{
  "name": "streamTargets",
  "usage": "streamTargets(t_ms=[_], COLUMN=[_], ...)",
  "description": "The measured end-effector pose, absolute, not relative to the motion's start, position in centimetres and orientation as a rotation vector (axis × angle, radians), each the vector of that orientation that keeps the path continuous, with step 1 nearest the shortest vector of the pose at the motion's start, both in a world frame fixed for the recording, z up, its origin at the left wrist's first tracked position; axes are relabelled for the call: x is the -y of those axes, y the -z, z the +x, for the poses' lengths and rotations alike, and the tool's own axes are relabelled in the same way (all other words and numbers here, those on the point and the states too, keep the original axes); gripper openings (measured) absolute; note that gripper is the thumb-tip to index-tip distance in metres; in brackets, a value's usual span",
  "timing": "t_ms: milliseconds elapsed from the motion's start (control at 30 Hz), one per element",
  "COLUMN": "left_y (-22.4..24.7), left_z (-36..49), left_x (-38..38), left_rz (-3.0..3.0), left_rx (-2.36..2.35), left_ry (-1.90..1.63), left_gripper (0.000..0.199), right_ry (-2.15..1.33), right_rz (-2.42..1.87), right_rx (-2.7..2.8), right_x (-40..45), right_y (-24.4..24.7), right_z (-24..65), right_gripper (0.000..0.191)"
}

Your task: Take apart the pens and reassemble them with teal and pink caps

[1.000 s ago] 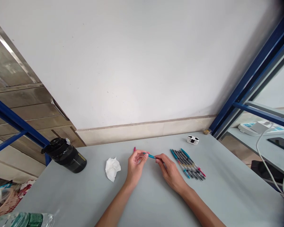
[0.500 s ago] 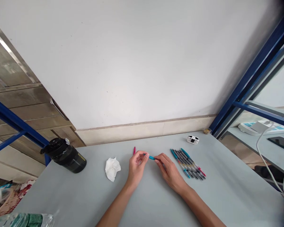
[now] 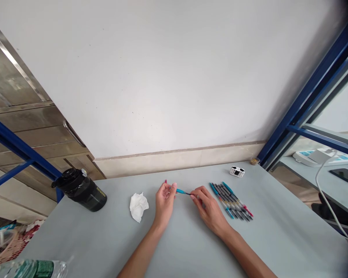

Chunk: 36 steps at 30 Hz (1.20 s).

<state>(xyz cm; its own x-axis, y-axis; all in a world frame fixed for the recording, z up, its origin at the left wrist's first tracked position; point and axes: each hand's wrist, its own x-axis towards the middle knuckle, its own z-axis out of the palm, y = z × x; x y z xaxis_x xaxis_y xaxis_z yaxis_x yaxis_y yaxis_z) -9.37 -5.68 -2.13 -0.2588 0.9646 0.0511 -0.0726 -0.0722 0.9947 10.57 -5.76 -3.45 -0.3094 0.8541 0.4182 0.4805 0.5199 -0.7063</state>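
Note:
Between my two hands is a blue pen [image 3: 180, 191], held level just above the desk. My left hand [image 3: 164, 204] pinches its blue barrel with thumb and fingers. A thin dark length of the pen shows to the right of the barrel, and the fingertips of my right hand [image 3: 208, 204] are closed on that end. Whether it is a refill or a tip I cannot make out. The red end of another pen [image 3: 166, 181] sticks out behind my left hand. Right of my right hand, a row of pens [image 3: 230, 200] in grey, blue and red lies side by side.
Left of my hands lies a crumpled white tissue [image 3: 139, 207]. A black bottle [image 3: 82, 191] stands at the desk's left edge. Near the wall are a small white device [image 3: 237, 172] and a little tub [image 3: 254, 161]. A clear plastic bottle [image 3: 31, 269] is at lower left.
My hands have moved slightly apart along the pen. A thin dark length now shows between the blue barrel and my right fingertips. My left hand covers more of the red pen.

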Motion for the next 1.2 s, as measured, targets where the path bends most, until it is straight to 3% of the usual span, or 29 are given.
streamTargets(t_ms=[367,833,1200], left_y=[1.3,0.8,3.0], left_z=[-10.4,-10.0,-9.1], left_x=[5.3,5.8,5.5], left_rz=[0.958,0.987,1.176], left_rx=[-1.330,-1.365,-1.232], left_ry=[-1.638,-1.566,-1.418], left_gripper=[0.047,0.048,0.040], right_ry=[-0.568,-0.609,-0.605], right_rz=[-1.134,-1.142,-1.123], right_rx=[1.891,1.896,1.917], right_x=[5.7,5.8,5.7], right_y=[3.5,3.5,3.5], right_z=[10.6,10.6,10.5], right_gripper=[0.018,0.018,0.017])
